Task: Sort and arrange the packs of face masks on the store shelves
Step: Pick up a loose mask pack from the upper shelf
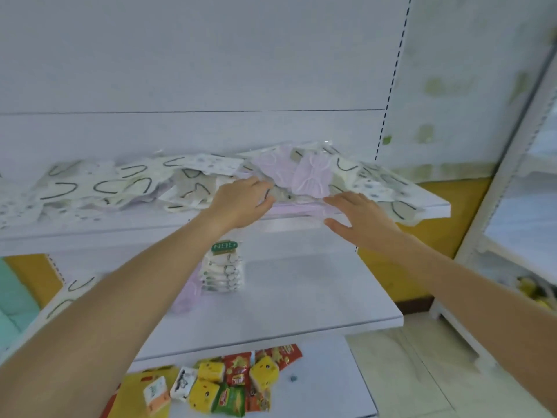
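Past left forearm [120, 312], mid-sort on top shelf [434, 211]: pinching grey mask pack [281, 195] in left fingers [265, 188], with right fingers [337, 200] spread wide; next, likely lifting it clear to stack.

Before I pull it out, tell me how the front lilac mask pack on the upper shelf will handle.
The front lilac mask pack likely flops: it sags over the heap beneath. Thin and flat, it is probably light. Its glossy clear wrapper may slip against neighbours, such as the grey pack the left hand grips.
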`<act>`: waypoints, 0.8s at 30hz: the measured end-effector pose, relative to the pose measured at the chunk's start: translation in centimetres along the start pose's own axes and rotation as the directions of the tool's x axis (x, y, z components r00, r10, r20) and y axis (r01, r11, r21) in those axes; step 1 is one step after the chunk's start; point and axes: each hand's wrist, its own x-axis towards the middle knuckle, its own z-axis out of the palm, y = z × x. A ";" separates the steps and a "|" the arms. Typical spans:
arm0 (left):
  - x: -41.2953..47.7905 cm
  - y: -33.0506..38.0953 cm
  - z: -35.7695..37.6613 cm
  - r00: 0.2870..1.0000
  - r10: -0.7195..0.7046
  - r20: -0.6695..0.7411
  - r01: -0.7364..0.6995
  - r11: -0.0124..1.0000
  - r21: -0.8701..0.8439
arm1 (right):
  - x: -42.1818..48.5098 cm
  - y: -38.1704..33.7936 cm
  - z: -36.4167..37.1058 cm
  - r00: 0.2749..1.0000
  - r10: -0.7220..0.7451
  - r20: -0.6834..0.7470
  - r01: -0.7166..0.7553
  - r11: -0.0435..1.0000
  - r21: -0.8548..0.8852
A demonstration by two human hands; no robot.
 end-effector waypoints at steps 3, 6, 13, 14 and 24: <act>2.5 0.8 1.1 1.000 0.016 0.005 -0.016 1.000 0.004 | 1.1 2.7 0.8 0.997 0.077 -0.009 -0.077 0.997 0.031; 5.9 1.1 2.1 0.999 0.007 0.042 -0.006 1.000 -0.030 | 3.5 4.4 1.5 0.988 0.154 0.025 -0.156 0.983 0.094; 13.6 1.0 6.2 0.987 -0.040 0.156 0.064 0.986 -0.152 | 10.5 6.7 2.6 0.973 0.223 0.065 -0.232 0.956 0.179; 14.6 1.0 6.8 0.981 -0.053 0.189 0.080 0.986 -0.143 | 11.2 7.0 2.7 0.972 0.223 0.070 -0.232 0.957 0.174; 19.5 -1.8 7.9 0.993 -0.121 0.007 0.097 0.759 -0.644 | 17.1 10.4 4.0 0.985 0.171 -0.021 -0.162 0.961 0.224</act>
